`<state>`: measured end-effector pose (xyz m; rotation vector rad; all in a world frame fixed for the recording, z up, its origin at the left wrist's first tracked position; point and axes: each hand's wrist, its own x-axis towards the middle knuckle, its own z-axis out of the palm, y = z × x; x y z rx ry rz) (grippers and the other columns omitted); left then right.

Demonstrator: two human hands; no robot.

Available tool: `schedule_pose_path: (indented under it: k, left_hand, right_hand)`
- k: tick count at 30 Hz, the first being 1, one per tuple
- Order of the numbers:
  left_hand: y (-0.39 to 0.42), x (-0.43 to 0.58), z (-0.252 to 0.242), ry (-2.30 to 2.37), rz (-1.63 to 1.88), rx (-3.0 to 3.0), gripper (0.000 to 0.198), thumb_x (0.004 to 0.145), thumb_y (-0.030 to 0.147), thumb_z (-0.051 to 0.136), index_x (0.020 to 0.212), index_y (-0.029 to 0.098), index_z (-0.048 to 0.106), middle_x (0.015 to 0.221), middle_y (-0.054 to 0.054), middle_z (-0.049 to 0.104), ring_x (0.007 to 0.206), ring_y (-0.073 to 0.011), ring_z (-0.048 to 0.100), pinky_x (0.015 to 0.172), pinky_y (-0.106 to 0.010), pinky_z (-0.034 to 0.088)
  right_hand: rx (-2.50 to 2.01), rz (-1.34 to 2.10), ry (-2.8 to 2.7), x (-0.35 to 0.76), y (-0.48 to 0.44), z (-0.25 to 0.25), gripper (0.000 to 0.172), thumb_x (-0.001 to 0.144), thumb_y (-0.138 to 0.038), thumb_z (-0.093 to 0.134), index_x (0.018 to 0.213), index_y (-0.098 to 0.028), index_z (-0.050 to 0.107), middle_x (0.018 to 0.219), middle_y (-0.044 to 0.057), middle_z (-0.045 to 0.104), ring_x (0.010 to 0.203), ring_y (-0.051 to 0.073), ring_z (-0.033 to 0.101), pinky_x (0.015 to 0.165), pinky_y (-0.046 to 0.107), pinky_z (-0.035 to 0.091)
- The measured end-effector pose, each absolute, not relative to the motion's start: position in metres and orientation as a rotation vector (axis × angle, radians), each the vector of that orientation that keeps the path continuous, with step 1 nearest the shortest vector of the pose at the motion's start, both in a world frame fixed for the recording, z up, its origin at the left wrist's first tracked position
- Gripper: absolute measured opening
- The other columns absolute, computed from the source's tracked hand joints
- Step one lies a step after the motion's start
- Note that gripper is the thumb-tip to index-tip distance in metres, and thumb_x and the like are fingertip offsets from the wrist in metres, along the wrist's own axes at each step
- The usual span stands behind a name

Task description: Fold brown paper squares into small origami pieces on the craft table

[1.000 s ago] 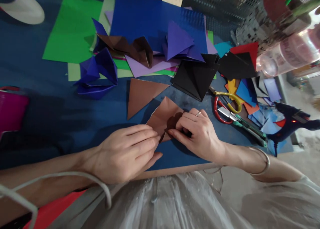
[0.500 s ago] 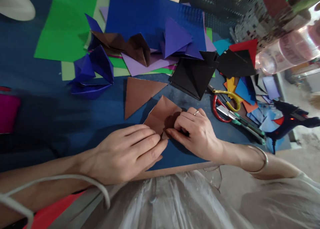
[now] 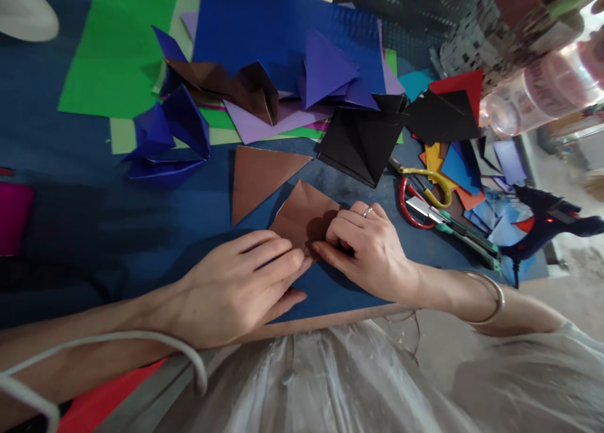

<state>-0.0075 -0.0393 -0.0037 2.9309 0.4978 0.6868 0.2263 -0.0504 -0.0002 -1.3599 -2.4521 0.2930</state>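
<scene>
Blue bench (image 3: 141, 213) supports the brown paper (image 3: 301, 209) near its edge. Left hand (image 3: 243, 285), fingers nearly straight, thumb apart, steadies one side; right hand (image 3: 370, 247), fingers closed, seems to pinch the other, shadowed from here, against slipping.

both hands (image 3: 370, 247) on creased brown paper (image 3: 301, 209), brown triangle (image 3: 262, 176) just beyond, scissors (image 3: 402, 200) to the right

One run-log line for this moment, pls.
left hand: laid on creased brown paper | right hand: pinching its right side | nearby: brown triangle, scissors, glue gun
</scene>
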Motion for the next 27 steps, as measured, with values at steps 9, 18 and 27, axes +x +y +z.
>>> schedule_pose_path:
  k: [9, 18, 27]
  left_hand:
    - [-0.0385, -0.0065, -0.0029, 0.503, 0.677, 2.923, 0.024, 0.102, 0.022, 0.056, 0.112, 0.008, 0.073, 0.099, -0.006, 0.077, 0.092, -0.0221, 0.069, 0.087, -0.037, 0.057]
    - [-0.0366, -0.0068, -0.0024, 0.507, 0.642, 2.927, 0.024, 0.102, 0.023, 0.056, 0.111, 0.009, 0.073, 0.097, -0.005, 0.075, 0.090, -0.0208, 0.068, 0.087, -0.036, 0.056]
    - [-0.0356, -0.0072, -0.0013, 0.506, 0.636, 2.918, 0.023, 0.103, 0.022, 0.055, 0.110, 0.009, 0.073, 0.096, -0.005, 0.074, 0.092, -0.0203, 0.067, 0.088, -0.036, 0.056]
  right_hand:
    - [-1.387, 0.240, -2.447, 0.2281, -0.0517, 0.0004, 0.029, 0.099, -0.038, 0.061, 0.077, -0.020, 0.058, 0.075, 0.001, 0.065, 0.072, 0.018, 0.050, 0.072, 0.035, 0.030]
    - [-1.481, 0.310, -2.404, 0.2301, -0.0532, 0.0002, 0.034, 0.093, -0.048, 0.068, 0.104, -0.016, 0.063, 0.084, 0.004, 0.064, 0.081, 0.023, 0.052, 0.077, 0.036, 0.034]
    - [-1.480, 0.351, -2.433, 0.2364, -0.0542, 0.0034, 0.027, 0.098, -0.038, 0.059, 0.115, -0.017, 0.059, 0.105, 0.009, 0.064, 0.096, 0.028, 0.050, 0.082, 0.040, 0.037]
